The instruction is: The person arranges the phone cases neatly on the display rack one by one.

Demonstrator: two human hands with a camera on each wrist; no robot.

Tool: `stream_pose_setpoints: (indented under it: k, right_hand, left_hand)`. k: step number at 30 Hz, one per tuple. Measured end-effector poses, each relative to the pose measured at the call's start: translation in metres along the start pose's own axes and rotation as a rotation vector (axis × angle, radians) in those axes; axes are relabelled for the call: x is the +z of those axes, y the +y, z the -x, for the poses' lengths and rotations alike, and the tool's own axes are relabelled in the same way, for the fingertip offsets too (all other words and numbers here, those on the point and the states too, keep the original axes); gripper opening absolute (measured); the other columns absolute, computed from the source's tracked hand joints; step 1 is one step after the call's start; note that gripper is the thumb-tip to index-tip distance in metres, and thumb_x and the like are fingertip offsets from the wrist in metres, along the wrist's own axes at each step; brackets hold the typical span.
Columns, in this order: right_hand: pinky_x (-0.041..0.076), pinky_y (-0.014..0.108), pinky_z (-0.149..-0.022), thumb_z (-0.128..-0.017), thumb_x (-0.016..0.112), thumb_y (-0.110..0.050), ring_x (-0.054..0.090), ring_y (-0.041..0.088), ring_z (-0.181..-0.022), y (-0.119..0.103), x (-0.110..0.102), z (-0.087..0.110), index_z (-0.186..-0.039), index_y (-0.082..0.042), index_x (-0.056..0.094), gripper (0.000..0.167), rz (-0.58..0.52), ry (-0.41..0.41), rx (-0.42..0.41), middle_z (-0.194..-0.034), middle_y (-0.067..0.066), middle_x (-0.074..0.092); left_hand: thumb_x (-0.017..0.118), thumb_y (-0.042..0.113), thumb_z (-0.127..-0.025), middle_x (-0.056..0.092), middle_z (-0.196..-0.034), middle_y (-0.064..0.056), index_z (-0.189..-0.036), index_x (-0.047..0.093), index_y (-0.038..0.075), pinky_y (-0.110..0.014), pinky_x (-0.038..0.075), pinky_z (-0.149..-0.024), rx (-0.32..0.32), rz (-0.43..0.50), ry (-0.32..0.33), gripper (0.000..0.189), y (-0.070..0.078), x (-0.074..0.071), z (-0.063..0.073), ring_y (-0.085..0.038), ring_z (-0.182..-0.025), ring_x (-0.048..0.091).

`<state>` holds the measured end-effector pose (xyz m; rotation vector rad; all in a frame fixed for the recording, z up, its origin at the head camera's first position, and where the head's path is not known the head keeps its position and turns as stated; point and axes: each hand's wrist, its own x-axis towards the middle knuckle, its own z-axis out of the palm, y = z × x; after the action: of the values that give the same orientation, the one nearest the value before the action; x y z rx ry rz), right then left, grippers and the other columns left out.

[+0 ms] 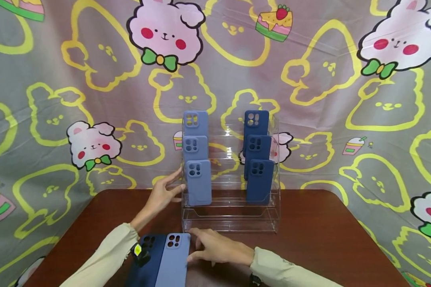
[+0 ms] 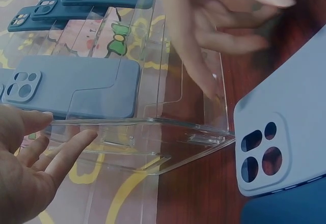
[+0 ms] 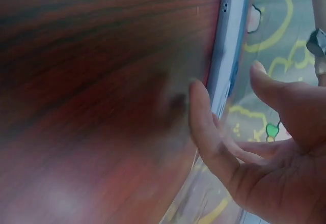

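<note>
A clear tiered display stand (image 1: pixel 230 213) holds light-blue phone cases (image 1: pixel 200 187) in its left column and dark-blue phone cases (image 1: pixel 260 186) in its right column. My left hand (image 1: pixel 161 195) is at the stand's left side, fingers extended along the edge; whether they touch it I cannot tell. On the table in front lie a loose light-blue phone case (image 1: pixel 173 263) and, left of it, a dark-blue phone case (image 1: pixel 145 265), partly hidden by my left sleeve. Beside the light-blue one hovers my right hand (image 1: pixel 220 247), its fingers loosely bent and holding nothing.
The dark-red wooden table (image 1: pixel 319 235) extends on both sides of the stand. Behind it hangs a patterned curtain (image 1: pixel 230 71) with cartoon animals. The stand's lowest tier is in front, close to my right fingertips.
</note>
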<state>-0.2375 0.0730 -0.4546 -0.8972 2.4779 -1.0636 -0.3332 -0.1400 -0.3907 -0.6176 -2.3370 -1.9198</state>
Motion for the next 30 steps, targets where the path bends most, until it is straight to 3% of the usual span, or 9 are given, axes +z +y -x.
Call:
stream_pose_setpoints:
  k: [3,8,13,15,17,20,22,24,30]
  right_hand:
    - [0.053,0.024,-0.034,-0.096,0.078,-0.037,0.053,0.007,-0.036,-0.006,0.005,-0.002,-0.162,-0.005,0.034,0.086,0.035,-0.035,0.061,-0.086,-0.004,0.068]
    - [0.056,0.03,-0.037,-0.094,0.074,-0.052,0.058,0.017,-0.037,-0.011,0.014,-0.01,-0.164,-0.004,0.03,0.095,0.121,-0.048,0.159,-0.134,0.02,0.066]
    - [0.067,0.032,-0.072,-0.089,0.074,-0.061,0.073,0.023,-0.072,-0.004,0.023,-0.021,-0.161,-0.001,0.035,0.101,0.301,-0.027,0.196,-0.145,0.025,0.059]
    - [0.066,0.031,-0.072,-0.087,0.077,-0.059,0.074,0.025,-0.077,-0.003,0.025,-0.024,-0.161,-0.003,0.035,0.102,0.289,-0.024,0.229,-0.147,0.024,0.058]
    - [0.065,0.03,-0.059,-0.083,0.085,-0.05,0.074,0.028,-0.085,-0.01,0.022,-0.021,-0.162,-0.005,0.035,0.103,0.196,-0.021,0.284,-0.151,0.024,0.053]
    - [0.058,0.033,-0.04,-0.082,0.091,-0.035,0.072,0.029,-0.08,-0.01,0.018,-0.02,-0.164,-0.008,0.031,0.105,0.02,-0.034,0.328,-0.137,0.019,0.061]
    - [0.057,0.033,-0.038,-0.082,0.093,-0.027,0.069,0.024,-0.079,-0.009,0.015,-0.018,-0.164,-0.009,0.032,0.104,-0.051,-0.041,0.325,-0.118,0.013,0.065]
    - [0.057,0.034,-0.037,-0.08,0.094,-0.02,0.067,0.022,-0.065,-0.005,0.013,-0.017,-0.163,-0.008,0.034,0.103,-0.125,-0.049,0.309,-0.098,0.008,0.063]
    - [0.06,0.032,-0.041,-0.079,0.094,-0.023,0.067,0.018,-0.056,0.008,0.013,-0.017,-0.158,-0.007,0.039,0.098,-0.137,-0.052,0.257,-0.095,0.006,0.064]
  left_hand:
    - [0.067,-0.002,-0.101,0.05,-0.155,-0.026,-0.159,0.043,0.007,-0.047,0.068,-0.076,0.02,-0.002,-0.001,0.064,0.001,0.0,-0.001,-0.046,-0.117,0.068]
    - [0.066,-0.003,-0.1,0.049,-0.155,-0.026,-0.159,0.043,0.006,-0.045,0.069,-0.075,0.02,0.007,-0.001,0.064,0.0,0.001,0.0,-0.047,-0.116,0.068]
    - [0.066,-0.002,-0.101,0.048,-0.156,-0.026,-0.16,0.042,0.006,-0.046,0.069,-0.075,0.016,0.003,-0.006,0.064,0.0,0.0,0.001,-0.047,-0.117,0.068]
    - [0.066,-0.002,-0.101,0.048,-0.156,-0.025,-0.16,0.042,0.006,-0.046,0.069,-0.076,0.015,0.001,-0.004,0.064,0.0,-0.001,0.001,-0.047,-0.117,0.068]
    - [0.066,-0.002,-0.101,0.048,-0.156,-0.025,-0.16,0.042,0.006,-0.046,0.069,-0.076,0.018,-0.006,-0.003,0.064,0.001,-0.001,0.001,-0.047,-0.117,0.068]
    - [0.066,-0.002,-0.101,0.049,-0.155,-0.025,-0.16,0.042,0.007,-0.045,0.069,-0.076,0.021,-0.01,0.0,0.064,0.001,-0.001,0.001,-0.047,-0.117,0.068]
    - [0.067,-0.002,-0.101,0.05,-0.155,-0.025,-0.16,0.042,0.007,-0.045,0.069,-0.075,0.021,-0.01,0.0,0.064,0.001,-0.001,0.0,-0.047,-0.117,0.068]
    - [0.067,-0.002,-0.1,0.05,-0.155,-0.025,-0.159,0.043,0.008,-0.045,0.068,-0.075,0.019,-0.005,0.0,0.064,0.0,-0.001,0.001,-0.047,-0.117,0.068]
    - [0.067,-0.002,-0.1,0.05,-0.155,-0.025,-0.159,0.043,0.008,-0.045,0.069,-0.075,0.018,0.0,-0.007,0.064,-0.001,-0.001,0.001,-0.047,-0.118,0.067]
